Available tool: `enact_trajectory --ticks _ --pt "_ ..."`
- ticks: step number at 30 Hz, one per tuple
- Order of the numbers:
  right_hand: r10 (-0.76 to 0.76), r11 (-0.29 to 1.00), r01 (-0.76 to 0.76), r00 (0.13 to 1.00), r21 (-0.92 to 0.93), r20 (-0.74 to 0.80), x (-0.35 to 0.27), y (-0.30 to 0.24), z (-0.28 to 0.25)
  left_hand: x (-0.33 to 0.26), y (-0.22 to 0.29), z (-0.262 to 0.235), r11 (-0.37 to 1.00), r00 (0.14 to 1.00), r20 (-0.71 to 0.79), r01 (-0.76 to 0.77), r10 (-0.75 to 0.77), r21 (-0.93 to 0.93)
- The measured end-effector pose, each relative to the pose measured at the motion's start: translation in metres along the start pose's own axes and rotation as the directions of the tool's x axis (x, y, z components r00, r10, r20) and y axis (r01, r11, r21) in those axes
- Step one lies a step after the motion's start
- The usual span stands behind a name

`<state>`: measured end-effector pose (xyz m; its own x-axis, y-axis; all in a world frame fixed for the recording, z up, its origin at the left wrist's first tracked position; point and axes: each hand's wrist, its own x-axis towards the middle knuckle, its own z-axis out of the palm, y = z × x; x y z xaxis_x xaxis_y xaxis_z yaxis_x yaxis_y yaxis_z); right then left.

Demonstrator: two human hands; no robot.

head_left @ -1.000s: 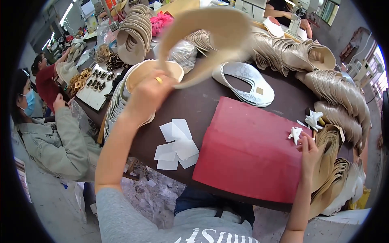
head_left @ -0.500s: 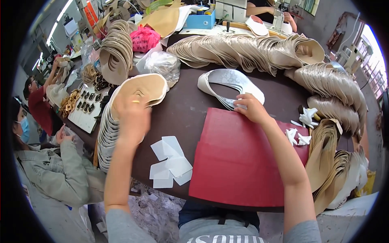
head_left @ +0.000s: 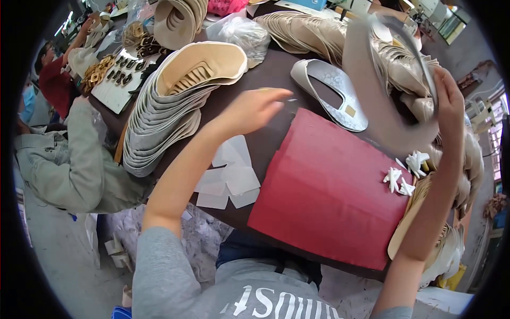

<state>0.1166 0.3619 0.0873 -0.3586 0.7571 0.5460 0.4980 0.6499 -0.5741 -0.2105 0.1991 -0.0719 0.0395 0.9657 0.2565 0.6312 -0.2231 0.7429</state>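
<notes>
My right hand (head_left: 449, 95) is raised at the right, its fingers closed on the edge of a beige shoe upper (head_left: 366, 95) that is smeared by motion. My left hand (head_left: 252, 110) hovers over the middle of the table with its index finger stretched out and apart from the thumb. Just beyond its fingertips lies a silvery-grey shoe upper (head_left: 348, 118) with a small tan square on it. To the left, many nested shoe uppers (head_left: 162, 125) form a leaning stack, beige on the inside.
A red sheet (head_left: 329, 196) covers the table's near side, with small white pieces (head_left: 393, 179) on its right corner. Translucent white cards (head_left: 231, 175) lie beside it. More uppers (head_left: 303, 32) line the far side. A person in a pale green jacket (head_left: 74, 165) sits left.
My right hand has lifted a shoe upper off the table and swung it right. My left hand has left the stack and moved toward the middle. The whole view has shifted and tilted.
</notes>
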Motion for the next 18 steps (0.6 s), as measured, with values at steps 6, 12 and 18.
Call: enact_trajectory --ticks 6,12,18 --pt "-0.130 0.959 0.258 0.773 -0.121 0.621 -0.101 -0.007 0.081 -0.164 0.014 -0.017 0.889 0.922 -0.194 0.377 -0.334 0.261" --pt "-0.305 0.945 0.223 0.350 0.238 0.886 -0.158 -0.118 0.205 -0.205 0.031 0.001 0.773 0.857 -0.269 0.513 -0.439 0.374" --pt "-0.460 0.792 0.562 0.294 0.238 0.837 -0.185 -0.148 0.263 -0.218 0.044 -0.015 0.730 0.737 -0.080 0.675 -0.671 0.105"
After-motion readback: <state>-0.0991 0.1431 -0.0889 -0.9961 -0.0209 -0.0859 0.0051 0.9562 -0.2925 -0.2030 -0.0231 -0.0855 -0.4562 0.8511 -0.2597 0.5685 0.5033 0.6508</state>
